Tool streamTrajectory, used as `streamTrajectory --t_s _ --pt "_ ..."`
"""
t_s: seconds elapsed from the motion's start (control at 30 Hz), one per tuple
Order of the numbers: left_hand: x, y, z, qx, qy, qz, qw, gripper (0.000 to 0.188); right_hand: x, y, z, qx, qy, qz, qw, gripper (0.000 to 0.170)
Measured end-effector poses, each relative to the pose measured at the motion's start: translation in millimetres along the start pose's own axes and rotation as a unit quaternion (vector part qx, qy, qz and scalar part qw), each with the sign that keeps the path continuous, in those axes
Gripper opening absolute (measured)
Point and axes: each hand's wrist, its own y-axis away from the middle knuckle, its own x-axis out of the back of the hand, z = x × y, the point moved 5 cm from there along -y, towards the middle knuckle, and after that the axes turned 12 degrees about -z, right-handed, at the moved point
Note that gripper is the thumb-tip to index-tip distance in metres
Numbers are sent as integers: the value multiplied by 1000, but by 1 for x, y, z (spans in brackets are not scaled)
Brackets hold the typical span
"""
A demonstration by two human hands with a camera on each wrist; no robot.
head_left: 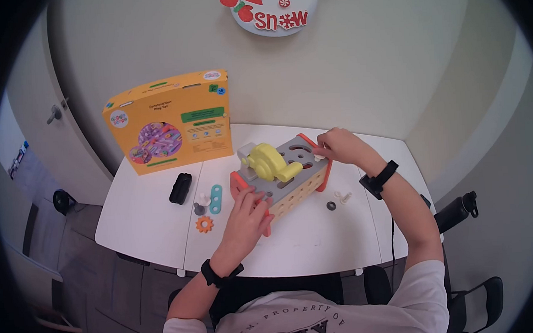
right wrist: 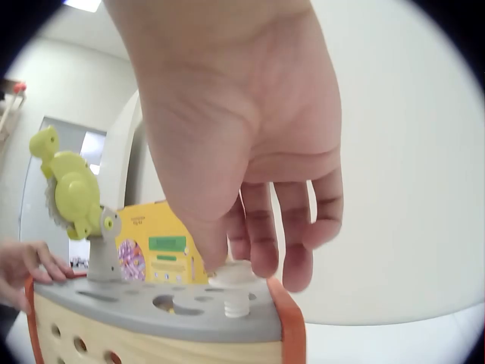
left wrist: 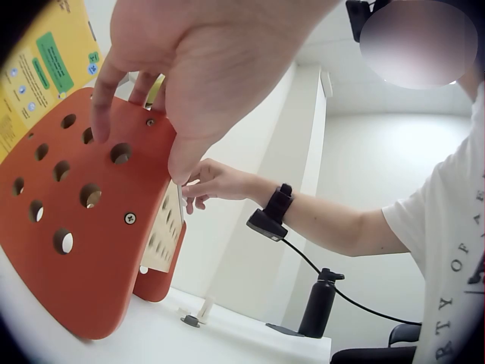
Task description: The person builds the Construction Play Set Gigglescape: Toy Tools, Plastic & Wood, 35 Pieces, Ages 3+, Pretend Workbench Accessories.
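A toy workbench [head_left: 284,159] with a grey top, pale wooden sides and red end panels [left wrist: 83,197] stands on the table. A yellow toy circular saw [head_left: 266,161] is mounted on its top. My left hand [head_left: 242,219] holds the near red end, fingers over its upper edge and thumb at the corner. At the far end my right hand [head_left: 341,146] pinches a white toy bolt [right wrist: 236,284] by its wide head. The bolt's threaded shank points down, close over the holes in the grey top.
Left of the workbench lie a teal strip [head_left: 216,199], an orange gear [head_left: 204,224], a grey bolt [head_left: 200,210] and a black oblong object [head_left: 181,188]. A yellow box [head_left: 168,123] stands behind. To the right are a dark ring [head_left: 331,206], small white pieces [head_left: 344,197] and a black bottle [head_left: 456,212].
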Motion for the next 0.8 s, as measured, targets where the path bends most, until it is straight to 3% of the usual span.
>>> streamTrajectory --t_s 0.1,0.2,0.3,0.4,0.5,0.6,0.7,0.8 --pt "0 1 0 0 0 1 1000 34 -12 -9 -1 -105 160 -44 981 30" --pt "1 1 0 4 7 3 1000 33 9 5 -5 -11 -58 35 998 38" --pt "1 0 0 1 7 0 1000 32 2 8 0 125 -94 52 986 49" --pt "1 -1 0 -2 -1 1 1000 32 5 5 1 -83 82 -62 991 55" --pt "1 1 0 2 -1 3 1000 32 17 7 -5 -112 -4 -87 990 57" --pt "1 0 0 1 1 2 1000 32 8 8 -1 19 -139 25 990 69" --pt "0 0 0 2 -2 -1 1000 33 10 10 3 -91 -83 -101 987 71" --pt "0 1 0 4 -2 -2 1000 33 20 13 2 -186 -18 -141 972 76"
